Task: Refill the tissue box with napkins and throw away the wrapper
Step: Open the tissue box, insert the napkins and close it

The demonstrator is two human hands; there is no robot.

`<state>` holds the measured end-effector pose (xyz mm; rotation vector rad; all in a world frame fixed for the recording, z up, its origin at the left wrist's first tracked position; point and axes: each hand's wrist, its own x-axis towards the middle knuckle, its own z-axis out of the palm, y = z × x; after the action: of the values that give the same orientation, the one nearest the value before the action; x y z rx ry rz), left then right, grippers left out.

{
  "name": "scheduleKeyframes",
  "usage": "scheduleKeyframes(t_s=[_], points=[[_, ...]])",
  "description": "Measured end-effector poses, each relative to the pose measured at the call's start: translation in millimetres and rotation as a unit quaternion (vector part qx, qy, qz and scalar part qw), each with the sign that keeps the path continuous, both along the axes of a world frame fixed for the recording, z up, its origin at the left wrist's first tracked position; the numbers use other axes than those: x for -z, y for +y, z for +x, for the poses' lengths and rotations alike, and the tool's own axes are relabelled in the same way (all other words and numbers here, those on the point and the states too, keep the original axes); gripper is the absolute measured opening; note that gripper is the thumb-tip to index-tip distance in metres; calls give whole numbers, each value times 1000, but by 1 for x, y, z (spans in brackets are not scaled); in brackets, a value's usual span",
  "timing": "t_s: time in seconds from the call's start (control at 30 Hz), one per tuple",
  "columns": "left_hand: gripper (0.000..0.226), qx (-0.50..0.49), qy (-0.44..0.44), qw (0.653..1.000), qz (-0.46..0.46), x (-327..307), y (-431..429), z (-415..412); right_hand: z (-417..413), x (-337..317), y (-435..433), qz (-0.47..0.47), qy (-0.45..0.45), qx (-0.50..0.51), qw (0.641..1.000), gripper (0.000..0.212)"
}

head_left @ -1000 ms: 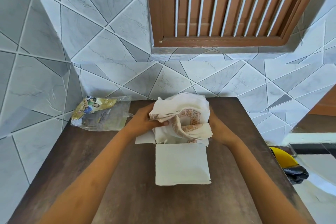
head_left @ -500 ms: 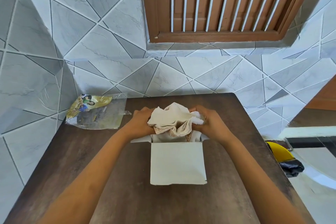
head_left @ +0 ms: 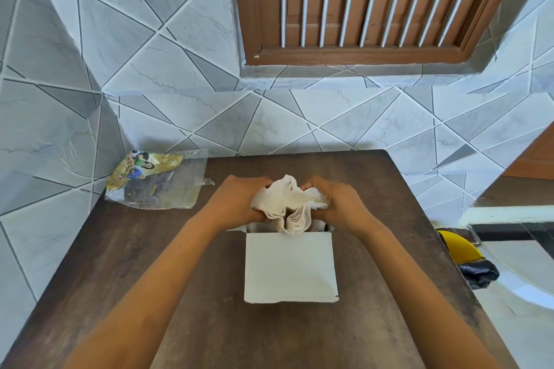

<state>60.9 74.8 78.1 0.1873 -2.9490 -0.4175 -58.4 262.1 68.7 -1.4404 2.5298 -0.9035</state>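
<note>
We had both hands on the napkins [head_left: 289, 204], a thick white stack bunched and bent into a fold. Our left hand [head_left: 236, 201] clenched the stack's left side, fingers [head_left: 257, 181] curled over the top edge; our right hand [head_left: 338, 204] clenched the right side the same way. The stack's lower end was down in the open top of the tissue box [head_left: 289, 266], w/ most of it above the rim. The box was white cardboard, standing approx. mid-table, its plain front face toward us and small flaps sticking out at the top corners under our wrists.

The wrapper [head_left: 157, 181], clear plastic w/ a gold printed panel, lay flat at the table's [head_left: 135, 263] far left corner, against the tiled wall [head_left: 120, 39], well apart from the box and untouched. The table was dark brown wood grain.

Above the table, a brown wooden window frame w/ white bars [head_left: 368, 0]. To the right, lower down beside the table, something yellow [head_left: 458, 246] w/ a black bag [head_left: 479, 274] just beside it; we couldn't tell what it was.
</note>
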Motion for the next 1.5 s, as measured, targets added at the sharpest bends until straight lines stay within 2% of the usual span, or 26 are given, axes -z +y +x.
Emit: scheduleKeyframes(t_s=[0.2, 0.33, 0.47, 0.57, 0.73, 0.83, 0.9, 0.97, 1.03, 1.13, 1.17, 1.23, 1.27, 1.4, 1.5], points=[[33, -6, -122, 984, -129, -3, 10, -13, 1, -2, -13, 125, 106, -40, 986, 30], [31, -13, -190, 970, -153, 12, 20, -22, 4, 7, -19, 189, 147, -73, 968, 30], [21, -47, -213, 962, -166, 23, 26, -26, 7, 7, -31, 269, 243, -86, 928, 34], [18, -67, -218, 958, -174, 23, 28, -28, 8, 6, -38, 301, 263, -87, 913, 40], [25, -73, -235, 954, -173, 19, 28, -25, 3, 4, -36, 298, 229, -89, 922, 40], [32, -63, -239, 955, -166, 17, 29, -16, 1, 5, -25, 243, 169, -93, 951, 40], [41, -69, -213, 962, -155, 12, 29, -11, 0, 3, -18, 208, 166, -95, 959, 47], [53, -78, -189, 967, -152, 7, 31, -9, -2, -2, -14, 207, 202, -96, 952, 50], [55, -78, -187, 970, -137, 4, 35, -11, -1, -4, -16, 230, 232, -99, 940, 43], [43, -79, -191, 968, -139, 5, 41, -17, 3, -4, -23, 250, 264, -97, 926, 9], [41, -81, -189, 968, -143, 6, 43, -19, 3, -4, -24, 260, 275, -90, 921, 11], [40, -79, -197, 966, -150, 6, 43, -20, 1, -4, -25, 284, 299, -93, 906, 35], [40, -74, -209, 963, -151, 6, 42, -20, 1, -4, -26, 293, 308, -97, 900, 37], [40, -58, -251, 956, -142, 4, 36, -16, 6, -6, -34, 316, 291, -136, 893, 13], [42, -48, -257, 951, -164, 7, 31, -15, 5, -7, -36, 334, 281, -136, 889, 12]])
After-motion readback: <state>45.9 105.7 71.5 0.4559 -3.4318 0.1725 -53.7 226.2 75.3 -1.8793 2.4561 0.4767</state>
